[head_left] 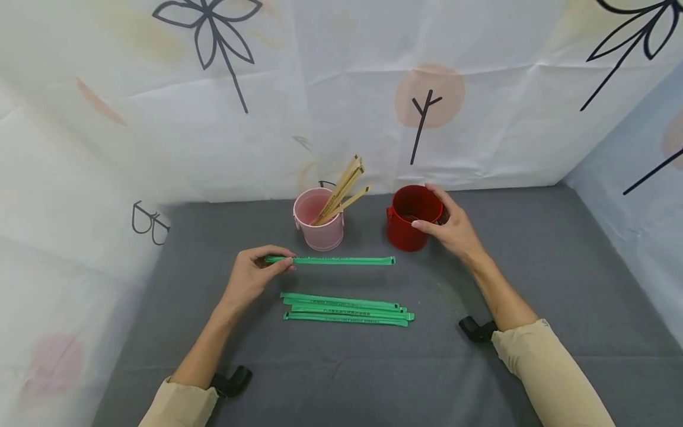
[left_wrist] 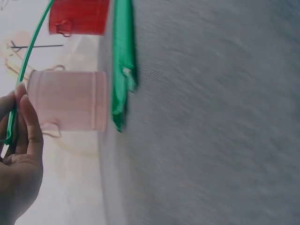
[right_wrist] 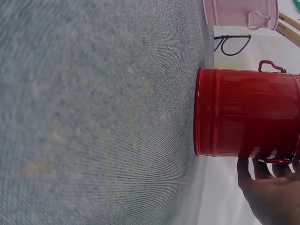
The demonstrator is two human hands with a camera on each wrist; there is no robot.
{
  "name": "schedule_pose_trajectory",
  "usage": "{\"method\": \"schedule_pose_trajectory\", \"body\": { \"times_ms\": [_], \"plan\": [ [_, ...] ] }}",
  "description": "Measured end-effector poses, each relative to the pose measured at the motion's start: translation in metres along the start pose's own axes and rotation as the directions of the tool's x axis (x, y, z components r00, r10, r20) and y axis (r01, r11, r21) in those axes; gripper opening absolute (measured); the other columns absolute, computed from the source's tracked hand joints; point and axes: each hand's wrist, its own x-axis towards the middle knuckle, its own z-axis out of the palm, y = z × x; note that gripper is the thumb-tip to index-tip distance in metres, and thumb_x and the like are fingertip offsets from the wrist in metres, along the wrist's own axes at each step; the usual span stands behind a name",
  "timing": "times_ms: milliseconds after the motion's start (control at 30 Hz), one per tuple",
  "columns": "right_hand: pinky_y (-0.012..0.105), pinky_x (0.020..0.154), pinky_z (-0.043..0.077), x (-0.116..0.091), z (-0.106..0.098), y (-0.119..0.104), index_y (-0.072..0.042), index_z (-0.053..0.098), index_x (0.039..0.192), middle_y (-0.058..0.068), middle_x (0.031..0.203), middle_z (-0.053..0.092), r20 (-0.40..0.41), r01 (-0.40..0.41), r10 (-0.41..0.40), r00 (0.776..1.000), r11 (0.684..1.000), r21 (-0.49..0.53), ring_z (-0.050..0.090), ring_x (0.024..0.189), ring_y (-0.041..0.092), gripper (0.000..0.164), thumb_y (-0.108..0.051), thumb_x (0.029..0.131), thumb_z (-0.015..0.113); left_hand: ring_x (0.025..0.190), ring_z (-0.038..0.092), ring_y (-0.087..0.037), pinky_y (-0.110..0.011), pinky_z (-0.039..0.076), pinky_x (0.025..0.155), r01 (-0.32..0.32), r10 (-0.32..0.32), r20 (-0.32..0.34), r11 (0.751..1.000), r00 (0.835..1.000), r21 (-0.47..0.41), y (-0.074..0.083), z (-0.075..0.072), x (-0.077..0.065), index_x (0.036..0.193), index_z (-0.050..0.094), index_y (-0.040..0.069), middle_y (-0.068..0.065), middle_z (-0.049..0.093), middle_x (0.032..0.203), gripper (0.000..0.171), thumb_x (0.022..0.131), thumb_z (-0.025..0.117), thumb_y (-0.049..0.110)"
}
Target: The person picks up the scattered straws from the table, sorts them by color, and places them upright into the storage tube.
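Note:
My left hand [head_left: 257, 273] pinches one long, thin green-wrapped stick [head_left: 341, 261] near its left end, between thumb and fingers. The stick extends level to the right, in front of two small buckets. At the red bucket [head_left: 404, 234], my right hand [head_left: 455, 232] grips the right side, thumb at the near rim and fingers along the far side. The right wrist view shows several fingertips against the red wall by a side handle [right_wrist: 276, 161]. Several more green-wrapped sticks [head_left: 347, 310] lie side by side in a loose pile nearer me.
A pink bucket [head_left: 322, 237] stands left of the red one, with several yellowish wrapped sticks [head_left: 341, 193] leaning out to the right. Both buckets are near the back edge of the grey cloth-covered table [head_left: 427, 379]. White patterned cloth [head_left: 341, 89] hangs behind.

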Motion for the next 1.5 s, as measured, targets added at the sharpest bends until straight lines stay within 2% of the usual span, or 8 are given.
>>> {"method": "schedule_pose_trajectory", "body": {
  "times_ms": [167,333,567,833,933,1200,1367,1500],
  "plan": [
    [0.016,0.086,0.049,0.001,0.000,0.000,-0.014,0.032,0.156,0.014,0.147,0.045,-0.011,0.027,-0.027,1.000,1.000,0.012,0.043,0.130,0.032,0.080,-0.006,0.088,0.074,0.078,0.073,-0.020,-0.034,0.058,0.078,-0.068,0.065,-0.075,0.997,0.995,-0.045,0.011,0.002,0.009,0.102,0.072,-0.009,-0.022,0.070,0.092,0.016,0.091,0.071,0.002],
    [0.016,0.086,0.049,0.000,0.003,0.000,-0.009,0.031,0.155,0.015,0.146,0.045,-0.018,0.045,-0.044,0.999,0.998,0.041,0.044,0.130,0.033,0.080,-0.001,0.088,0.073,0.077,0.072,-0.018,-0.033,0.058,0.075,-0.134,0.127,-0.118,0.990,0.985,-0.053,0.018,0.006,0.019,0.102,0.071,-0.009,-0.025,0.070,0.091,0.017,0.090,0.072,0.002],
    [0.014,0.085,0.049,-0.002,0.006,0.000,-0.013,0.030,0.156,0.017,0.147,0.044,-0.019,0.042,-0.041,0.999,0.997,0.066,0.044,0.130,0.036,0.082,0.001,0.088,0.072,0.078,0.072,-0.022,-0.031,0.058,0.077,-0.128,0.117,-0.155,0.990,0.981,-0.059,0.032,0.016,0.037,0.105,0.072,-0.007,-0.013,0.072,0.091,0.019,0.090,0.073,0.004],
    [0.017,0.086,0.050,-0.001,0.005,0.001,-0.009,0.029,0.156,0.017,0.146,0.045,-0.018,0.044,-0.043,0.999,0.997,0.064,0.049,0.124,0.025,0.082,0.000,0.088,0.073,0.078,0.070,-0.010,-0.028,0.057,0.076,-0.133,0.135,-0.120,0.991,0.984,0.028,0.049,0.037,0.057,0.105,0.070,-0.010,-0.028,0.070,0.093,0.016,0.091,0.069,-0.002],
    [0.017,0.086,0.050,-0.002,0.003,-0.001,-0.009,0.030,0.155,0.015,0.145,0.046,-0.022,0.036,-0.035,0.999,0.998,0.047,0.051,0.121,0.015,0.080,-0.001,0.088,0.073,0.075,0.070,-0.009,-0.029,0.057,0.074,-0.142,0.153,-0.123,0.986,0.981,0.091,0.051,0.044,0.063,0.105,0.072,-0.004,-0.023,0.072,0.089,0.016,0.091,0.071,0.004],
    [0.017,0.086,0.050,-0.004,0.003,0.002,-0.012,0.029,0.156,0.015,0.146,0.045,-0.012,0.018,-0.018,1.000,0.999,0.050,0.048,0.123,0.019,0.080,-0.004,0.090,0.072,0.072,0.072,-0.035,-0.033,0.058,0.065,-0.170,0.200,-0.145,0.966,0.969,0.194,0.052,0.056,0.073,0.104,0.073,0.002,-0.012,0.074,0.092,0.020,0.088,0.076,0.012],
    [0.017,0.087,0.050,-0.003,0.003,0.002,-0.015,0.031,0.156,0.014,0.145,0.045,-0.022,0.028,-0.027,0.999,0.999,0.043,0.048,0.123,0.019,0.080,-0.005,0.089,0.073,0.071,0.073,-0.026,-0.031,0.058,0.067,-0.194,0.220,-0.106,0.958,0.970,0.211,0.055,0.065,0.083,0.097,0.072,0.005,-0.009,0.071,0.106,0.014,0.086,0.078,0.011],
    [0.017,0.086,0.049,-0.002,0.004,0.003,-0.016,0.031,0.156,0.016,0.145,0.046,-0.025,0.039,-0.038,0.999,0.999,0.029,0.047,0.122,0.018,0.080,-0.006,0.089,0.074,0.069,0.073,-0.026,-0.030,0.058,0.067,-0.204,0.226,-0.068,0.948,0.972,0.243,0.055,0.073,0.090,0.094,0.070,0.007,-0.006,0.071,0.099,0.012,0.086,0.078,0.011]
  ]
}}
